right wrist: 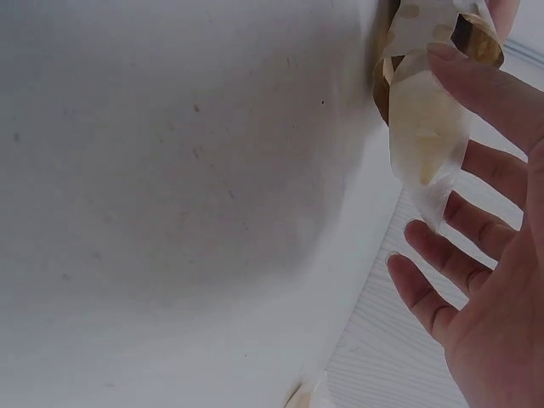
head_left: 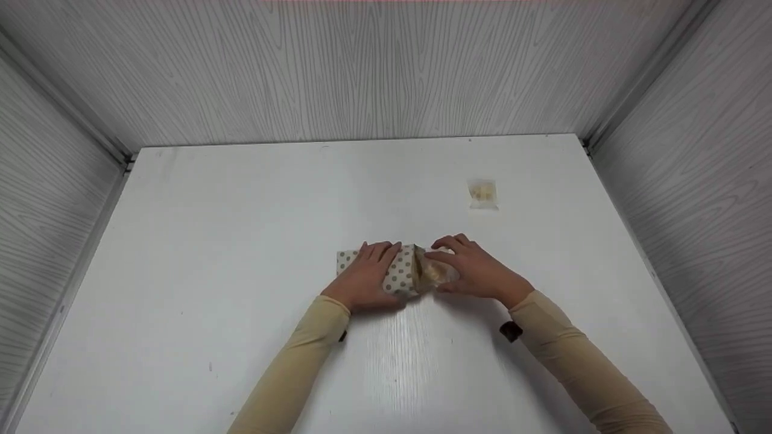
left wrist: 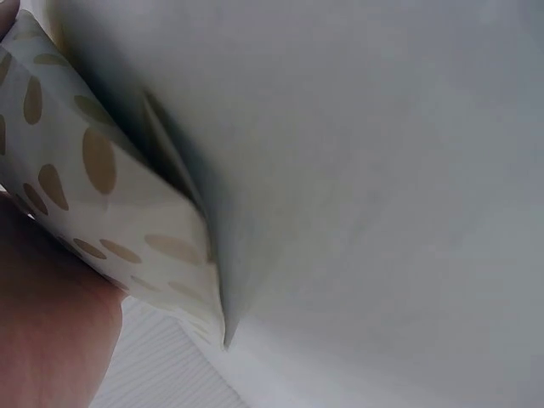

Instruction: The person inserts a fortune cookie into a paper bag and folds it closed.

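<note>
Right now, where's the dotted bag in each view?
Head: the bag is just below centre, under the left hand.
Left wrist: the bag slants down the left side.
Right wrist: the bag is at top right, cut off by the top edge.
Shared landmark: the white table.

Bench [head_left: 241,199]: white, flat top, scattered small dark specks; soft sheen toward the near middle. Back wall [head_left: 362,72]: pale grey, wavy vertical woodgrain; thin reddish line at upper limit of view. Left wall [head_left: 42,211] and right wall [head_left: 705,181]: matching woodgrain, flanking the bench. Corners: straight grey strips [head_left: 651,69]. Light: diffuse, shadows soft.
</note>
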Demonstrator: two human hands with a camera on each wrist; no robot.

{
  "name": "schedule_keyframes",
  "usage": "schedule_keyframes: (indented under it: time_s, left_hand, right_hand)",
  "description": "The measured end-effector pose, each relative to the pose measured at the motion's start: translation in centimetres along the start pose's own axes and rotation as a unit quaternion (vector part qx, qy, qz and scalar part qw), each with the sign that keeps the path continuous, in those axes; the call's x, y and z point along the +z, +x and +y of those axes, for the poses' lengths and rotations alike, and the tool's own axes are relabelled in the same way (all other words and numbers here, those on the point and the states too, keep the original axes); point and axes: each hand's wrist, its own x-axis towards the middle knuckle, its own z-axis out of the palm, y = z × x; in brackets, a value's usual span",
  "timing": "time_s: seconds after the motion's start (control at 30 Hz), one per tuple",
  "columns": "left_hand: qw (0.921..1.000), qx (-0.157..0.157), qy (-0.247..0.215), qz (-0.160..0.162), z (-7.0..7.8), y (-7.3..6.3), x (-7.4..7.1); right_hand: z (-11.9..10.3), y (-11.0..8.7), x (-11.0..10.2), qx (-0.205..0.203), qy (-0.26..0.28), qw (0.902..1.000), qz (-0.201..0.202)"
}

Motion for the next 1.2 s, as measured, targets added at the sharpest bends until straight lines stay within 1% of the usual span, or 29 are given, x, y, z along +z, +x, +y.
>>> schedule_keyframes:
  time_s: [0.2,0.3,0.47,0.6,0.7,0.93,1.03,1.13,1.2]
  left_hand:
    - [1.0000,-0.003,0.005,0.001,0.2,0.1,0.0]
    - [1.0000,-0.006,0.002,0.000,0.3,0.1,0.0]
    - [1.0000,0.002,0.003,0.006,0.4,0.1,0.0]
    - [0.9998,0.009,0.012,0.010,0.2,0.0,0.2]
    - [0.9998,0.011,0.016,0.011,0.1,-0.2,0.4]
    - [0.9998,0.009,0.012,0.010,0.1,-0.1,0.3]
    - [0.9998,0.008,0.014,0.007,0.1,0.0,0.2]
    - [0.9999,0.005,0.013,0.007,0.0,0.0,0.2]
    - [0.9999,0.000,0.013,0.005,-0.1,0.1,0.3]
  right_hand:
    - [-0.3,0.6,0.1,0.008,-0.004,0.9998,0.018]
    - [-0.4,0.9,0.4,0.018,0.000,0.9996,0.021]
    - [-0.8,1.2,1.0,0.048,0.046,0.9974,0.025]
    - [-1.1,1.3,1.3,0.052,0.070,0.9961,0.010]
    - [-1.0,1.1,1.3,0.054,0.074,0.9958,0.011]
    - [-1.1,-0.4,0.8,0.084,0.046,0.9923,0.079]
    - [-1.6,-1.0,0.9,0.097,0.066,0.9896,0.083]
    - [-2.5,-1.4,1.1,0.107,0.103,0.9861,0.075]
    - [-3.0,-1.5,1.4,0.106,0.128,0.9837,0.070]
